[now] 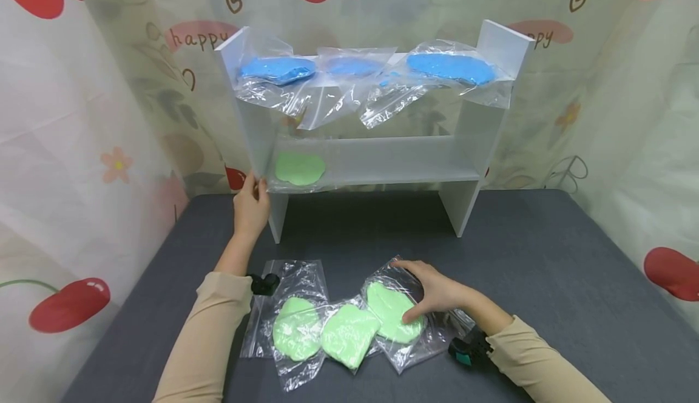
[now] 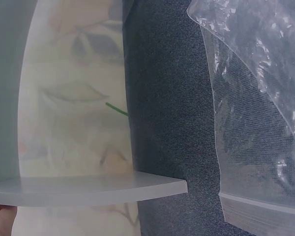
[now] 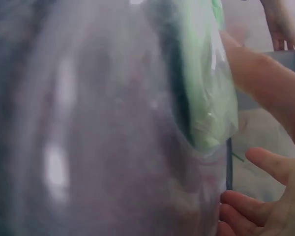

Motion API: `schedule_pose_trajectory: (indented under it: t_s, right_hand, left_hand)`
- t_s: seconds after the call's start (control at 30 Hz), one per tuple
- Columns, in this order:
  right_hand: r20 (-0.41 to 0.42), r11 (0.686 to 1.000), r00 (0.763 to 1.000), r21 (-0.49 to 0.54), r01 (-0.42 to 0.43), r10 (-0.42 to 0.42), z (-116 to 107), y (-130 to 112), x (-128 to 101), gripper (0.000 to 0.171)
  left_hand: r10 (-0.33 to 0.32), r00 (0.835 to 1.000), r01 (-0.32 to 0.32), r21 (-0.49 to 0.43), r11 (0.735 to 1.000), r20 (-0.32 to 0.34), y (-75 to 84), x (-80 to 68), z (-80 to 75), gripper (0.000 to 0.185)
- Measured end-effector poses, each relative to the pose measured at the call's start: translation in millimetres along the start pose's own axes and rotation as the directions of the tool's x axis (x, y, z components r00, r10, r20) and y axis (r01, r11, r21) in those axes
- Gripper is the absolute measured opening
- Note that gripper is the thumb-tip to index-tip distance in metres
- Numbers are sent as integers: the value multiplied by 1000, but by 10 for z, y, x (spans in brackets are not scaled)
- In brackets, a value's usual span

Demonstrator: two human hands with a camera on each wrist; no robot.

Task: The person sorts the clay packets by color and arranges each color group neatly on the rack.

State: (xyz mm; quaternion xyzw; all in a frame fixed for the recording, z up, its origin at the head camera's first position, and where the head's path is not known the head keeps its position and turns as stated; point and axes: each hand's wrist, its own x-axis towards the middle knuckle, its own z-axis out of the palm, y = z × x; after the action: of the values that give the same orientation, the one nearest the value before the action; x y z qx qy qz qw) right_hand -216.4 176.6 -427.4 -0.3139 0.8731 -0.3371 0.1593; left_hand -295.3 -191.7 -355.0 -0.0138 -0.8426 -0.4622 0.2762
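1. Right hand (image 1: pixel 434 297) laid over the rightmost bag of green dough (image 1: pixel 394 312) in front of the white shelf unit (image 1: pixel 464 148), fingers curled round the far edge of the bag, thumb on the green slab; a light grip on plastic rather than on the dough itself.
2. Left hand (image 1: pixel 250 206) up at the left front corner of the shelf unit, fingers closed round the edge of its side panel, level with the lower shelf.
3. 2 more green bags (image 1: pixel 297 327) (image 1: pixel 349 333) beside the held one, in front of the shelf unit, all 3 overlapping at their edges on the dark grey table (image 1: pixel 546 257).
4. 1 green piece (image 1: pixel 299 168) already at the left end of the lower shelf; 3 bags of blue dough (image 1: pixel 278 70) (image 1: pixel 354 68) (image 1: pixel 450 68) on the top shelf, loose ends hanging over the front edge.
5. Risk, as a judgement: overlapping film likely to drag the middle bag along on lifting.
6. Slick plastic and a soft slab: likely to sag or slide out of a shallow pinch.
7. Hanging blue bag ends: easy to snag and pull off the top shelf.
8. Light shelf unit: liable to shift or tip if the left hand lets go.
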Motion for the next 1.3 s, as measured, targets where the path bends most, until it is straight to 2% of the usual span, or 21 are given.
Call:
schedule_pose_trajectory:
  t_s: [0.13, 0.43, 0.67, 1.1, 1.3]
  right_hand:
    - [20, 1000, 1000, -7, 5, -5, 15, -16, -7, 101]
    - [87, 995, 995, 91, 36, -43, 20, -25, -16, 94]
    - [101, 992, 995, 126, 9, -22, 13, -32, -9, 92]
    - [95, 997, 994, 47, -53, 48, 7, -95, -11, 87]
    - [94, 997, 995, 75, -37, 29, 20, -76, -33, 85]
  left_hand:
    - [0, 1000, 0, 1, 1000, 0, -2, 2, -5, 38]
    - [-2, 1000, 2, -5, 1000, 2, 8, 2, -9, 39]
    - [-3, 1000, 3, -13, 1000, -6, 13, 2, -7, 38]
    - [-18, 1000, 18, -10, 1000, 2, 10, 3, -4, 39]
    - [-16, 1000, 16, -14, 1000, -5, 0, 4, 4, 40]
